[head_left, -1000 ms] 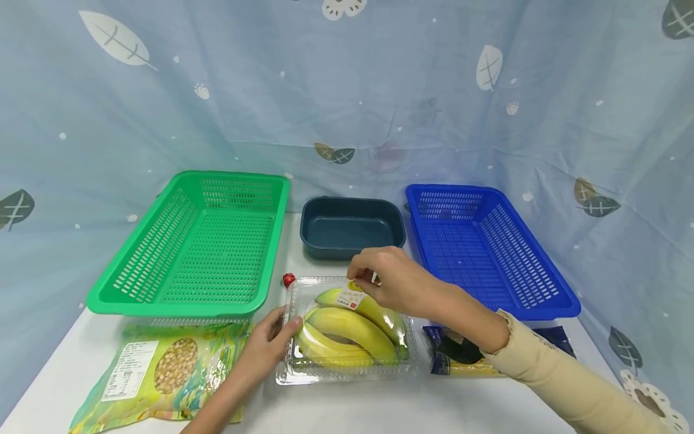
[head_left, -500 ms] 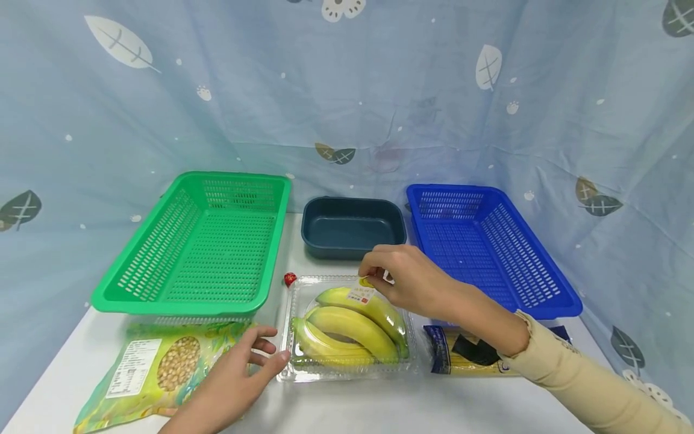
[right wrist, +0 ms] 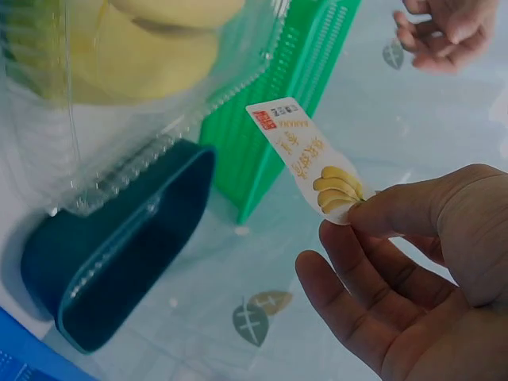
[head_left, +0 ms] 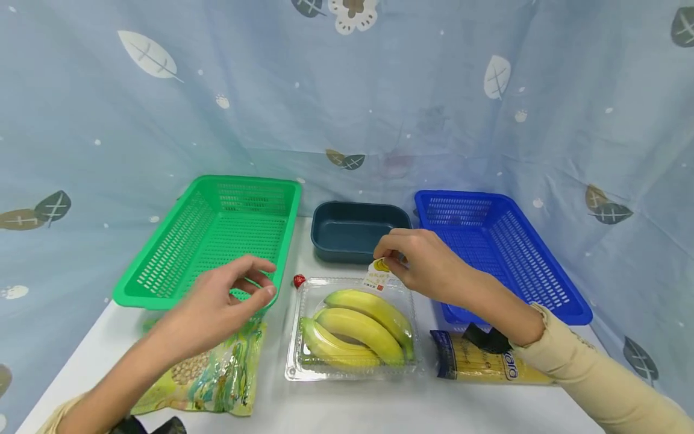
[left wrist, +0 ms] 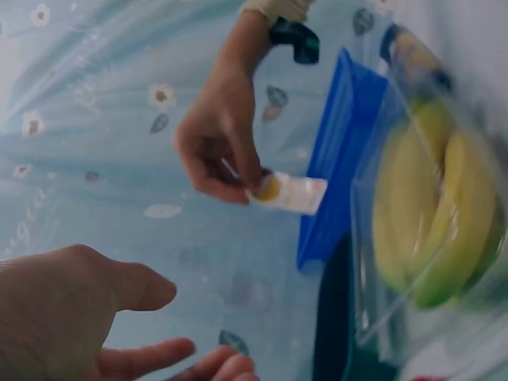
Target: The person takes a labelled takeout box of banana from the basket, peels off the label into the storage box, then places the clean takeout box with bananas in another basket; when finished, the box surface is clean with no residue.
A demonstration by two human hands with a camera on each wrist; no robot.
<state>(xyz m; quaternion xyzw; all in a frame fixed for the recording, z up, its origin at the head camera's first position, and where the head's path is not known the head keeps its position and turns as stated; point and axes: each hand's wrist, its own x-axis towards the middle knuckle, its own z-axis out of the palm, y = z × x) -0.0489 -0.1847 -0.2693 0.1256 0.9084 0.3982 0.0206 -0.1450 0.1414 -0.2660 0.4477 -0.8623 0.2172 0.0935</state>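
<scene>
our right hand (head_left: 425, 259) pinches the banana label (head_left: 376, 278), our loose-fingered left hand (head_left: 219, 295) nothing; slackening could drop it toward the worktop's back edge (head_left: 305, 234).

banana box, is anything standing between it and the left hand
Nothing visible blocks the way. In the head view, the left hand hovers left of the banana box with a gap between them. A small red ball sits by the box's far left corner but looks too small to obstruct.
</scene>
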